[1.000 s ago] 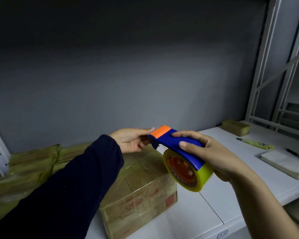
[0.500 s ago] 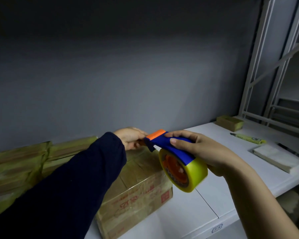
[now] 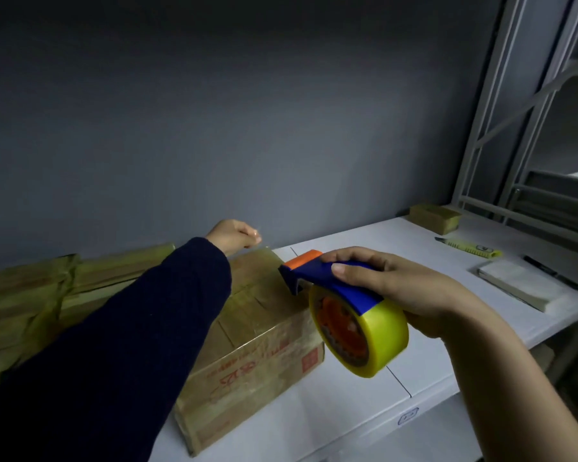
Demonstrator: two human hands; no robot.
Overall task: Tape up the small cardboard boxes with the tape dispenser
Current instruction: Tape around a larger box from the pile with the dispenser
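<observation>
A cardboard box (image 3: 254, 345) with red print and glossy tape on it lies on the white shelf (image 3: 364, 408). My right hand (image 3: 391, 285) grips the blue and orange tape dispenser (image 3: 317, 273) with its yellow tape roll (image 3: 377, 341), held just above the box's right end. My left hand (image 3: 236, 236), in a dark sleeve, reaches past the box's far edge and pinches the clear tape end (image 3: 264, 253) stretched from the dispenser.
Several taped boxes (image 3: 30, 295) are stacked at the left against the grey wall. To the right lie a small box (image 3: 434, 216), a yellow utility knife (image 3: 471, 248), a black pen (image 3: 554, 273) and a white pad (image 3: 521, 286). A metal rack (image 3: 521, 128) stands at the far right.
My left hand has moved away from the dispenser toward the wall, drawing out a strip of tape. The dispenser has shifted slightly right and nearer the box's right end.
</observation>
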